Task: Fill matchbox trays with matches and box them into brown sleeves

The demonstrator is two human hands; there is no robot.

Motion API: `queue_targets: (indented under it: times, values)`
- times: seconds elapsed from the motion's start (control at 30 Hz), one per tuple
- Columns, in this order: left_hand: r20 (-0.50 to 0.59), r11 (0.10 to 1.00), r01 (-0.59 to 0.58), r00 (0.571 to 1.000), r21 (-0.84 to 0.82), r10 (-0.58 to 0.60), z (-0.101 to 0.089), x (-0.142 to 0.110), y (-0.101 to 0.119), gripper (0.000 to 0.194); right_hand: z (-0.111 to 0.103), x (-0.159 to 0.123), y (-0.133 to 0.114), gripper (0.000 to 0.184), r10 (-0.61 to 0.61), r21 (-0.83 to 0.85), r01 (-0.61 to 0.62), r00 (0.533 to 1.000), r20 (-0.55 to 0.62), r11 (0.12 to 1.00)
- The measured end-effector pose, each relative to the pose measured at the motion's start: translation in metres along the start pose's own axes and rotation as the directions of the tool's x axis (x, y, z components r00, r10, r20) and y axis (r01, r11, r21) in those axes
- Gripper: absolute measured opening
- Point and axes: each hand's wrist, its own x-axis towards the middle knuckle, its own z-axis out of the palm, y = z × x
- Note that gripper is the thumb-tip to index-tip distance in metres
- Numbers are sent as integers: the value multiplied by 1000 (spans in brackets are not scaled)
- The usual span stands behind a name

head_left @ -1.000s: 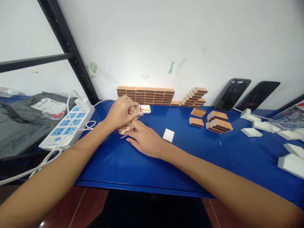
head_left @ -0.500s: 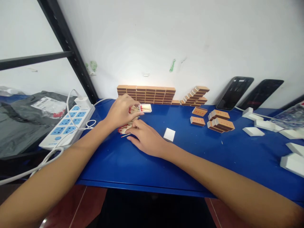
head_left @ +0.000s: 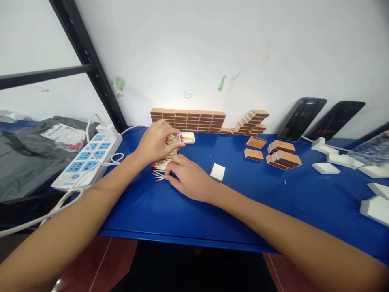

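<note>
A pile of red-tipped matches lies on the blue table, partly covered by both hands. My left hand reaches over the pile, its fingertips and thumb closed about the left end of a small white matchbox tray that has some matches in it. Just in front, my right hand pinches several matches, which fan out leftward from its fingertips with their red heads away from the hand. To the right of that hand lies a white box piece.
Stacked matchboxes line the wall, with a stepped stack beside them. More matchboxes lie at the right. Two phones lean on the wall, and white box pieces are scattered far right. A power strip with cables is at left.
My right hand has drawn slightly right, and several matches now fan out from its fingertips where a single one stuck out before. The left hand and the tray have stayed in place.
</note>
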Motion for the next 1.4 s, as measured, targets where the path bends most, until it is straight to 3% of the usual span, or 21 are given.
queue_targets:
  times: [0.4, 0.77, 1.0, 1.4]
  values:
    - [0, 1000, 4, 1000, -9, -4, 0, 0, 0, 43, 1, -1, -3, 8, -13, 40, 13, 1000, -2, 999]
    - [3, 1000, 6, 1000, 1, -6, -1, 0, 0, 45, -14, -4, -6, 8, 22, 29, -24, 999, 39, 999]
    - [-11, 1000, -10, 1000, -1, 10, 1, 0, -1, 43, -19, -5, -2, 11, 69, -24, -66, 986, 149, 998]
    - [-5, 1000, -13, 1000, 7, 13, 0, 0, -2, 47, -9, -1, -6, 17, 31, 42, -34, 996, 78, 999]
